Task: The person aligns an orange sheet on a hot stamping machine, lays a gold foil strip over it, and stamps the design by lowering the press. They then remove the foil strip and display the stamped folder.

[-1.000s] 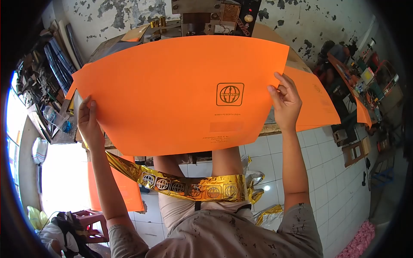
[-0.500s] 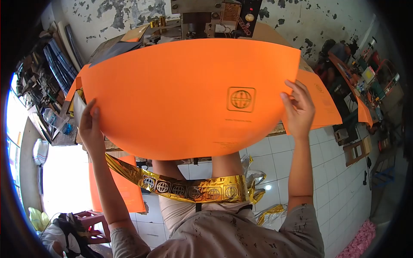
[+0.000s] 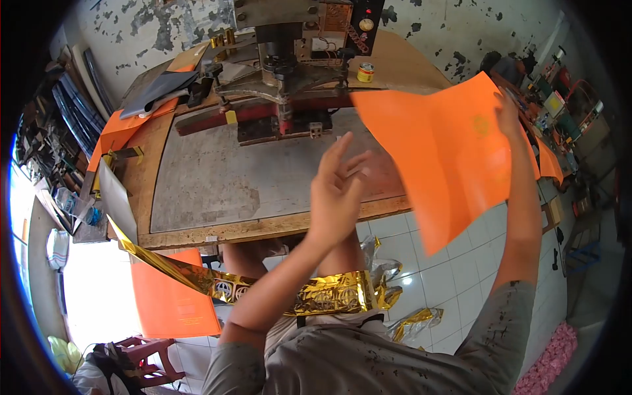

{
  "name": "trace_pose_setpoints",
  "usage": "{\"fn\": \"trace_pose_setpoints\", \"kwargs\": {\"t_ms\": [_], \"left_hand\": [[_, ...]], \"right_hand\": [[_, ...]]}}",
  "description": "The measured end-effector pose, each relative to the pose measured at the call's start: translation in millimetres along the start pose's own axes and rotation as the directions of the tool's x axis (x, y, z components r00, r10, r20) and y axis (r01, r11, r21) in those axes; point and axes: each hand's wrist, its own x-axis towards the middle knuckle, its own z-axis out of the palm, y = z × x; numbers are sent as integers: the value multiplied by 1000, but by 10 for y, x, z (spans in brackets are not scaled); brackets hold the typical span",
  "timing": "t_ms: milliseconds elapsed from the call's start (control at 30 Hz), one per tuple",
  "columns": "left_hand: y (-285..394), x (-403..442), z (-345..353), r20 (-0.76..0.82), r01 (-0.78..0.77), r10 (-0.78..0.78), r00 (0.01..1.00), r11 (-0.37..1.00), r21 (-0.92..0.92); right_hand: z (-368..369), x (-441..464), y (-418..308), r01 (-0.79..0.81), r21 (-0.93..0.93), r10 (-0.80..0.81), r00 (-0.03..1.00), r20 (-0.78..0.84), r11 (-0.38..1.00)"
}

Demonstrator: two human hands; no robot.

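My right hand (image 3: 510, 118) grips the upper right edge of a large orange sheet (image 3: 447, 151), which hangs bent at the right of the table and bears a faint printed emblem. My left hand (image 3: 339, 191) is raised over the table's front part, fingers apart, holding nothing, to the left of the sheet. Behind it stands a press (image 3: 283, 79) with a dark metal head above a worn grey board (image 3: 210, 178). Gold foil (image 3: 336, 293) with cut-out emblems lies across my lap and runs up to the table's left corner.
Orange sheets (image 3: 174, 296) lie low at the left, beside a dark red stool (image 3: 148, 359). A small yellow tin (image 3: 365, 72) stands right of the press. More foil (image 3: 418, 324) is on the tiled floor. Cluttered shelves stand far left, and a cluttered bench far right.
The orange sheet has swung to the right with my right hand, uncovering the press and board. My left hand has let go of it and moved right, to the middle.
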Motion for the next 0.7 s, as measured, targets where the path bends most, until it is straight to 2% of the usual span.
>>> {"fn": "trace_pose_setpoints", "kwargs": {"t_ms": [33,67,100,167,200,233,267,333,400,500,533,600,633,700], "left_hand": [[-59,-11,99,-41,-47,44,998,996,-77],[-58,-83,79,48,-87,85,995,995,56],[-30,-254,-25,139,-135,110,984,973,187],[116,-584,-362,302,-219,95,949,886,408],[212,-739,-588,370,-253,61,927,831,495],[240,-898,-791,336,-185,-3,942,831,525],[275,-1062,-1000,302,-115,-70,951,826,552],[309,-1416,-1509,177,47,-202,963,775,630],[436,-1673,-1815,-84,206,-212,974,659,723],[499,-2034,-2459,-346,262,23,938,609,749],[487,-2173,-2712,-428,294,97,898,592,751],[504,-2350,-3012,-647,375,254,719,642,669],[469,-2532,-3257,-707,430,295,643,624,652],[256,-2860,-3704,-731,516,445,516,520,681]], "right_hand": [[170,-27,2,-20,-174,7,997,-76,985],[288,-89,-100,-140,-219,176,972,157,966],[454,-267,-221,-109,-248,156,971,179,963],[491,-712,-607,-48,-77,70,948,310,996],[428,-930,-874,-112,-14,109,911,398,994],[384,-1083,-1036,-179,42,137,864,485,983],[428,-1207,-1048,-241,129,148,855,497,962],[567,-1401,-1090,-366,293,171,832,527,883],[693,-1391,-980,-352,332,148,848,509,875],[736,-1268,-960,-392,336,179,836,519,856],[734,-1215,-984,-412,329,196,826,529,850],[852,-1142,-945,-417,301,226,831,509,858],[913,-1106,-910,-418,289,239,835,496,861],[973,-1049,-886,-412,278,246,842,480,868]]}}
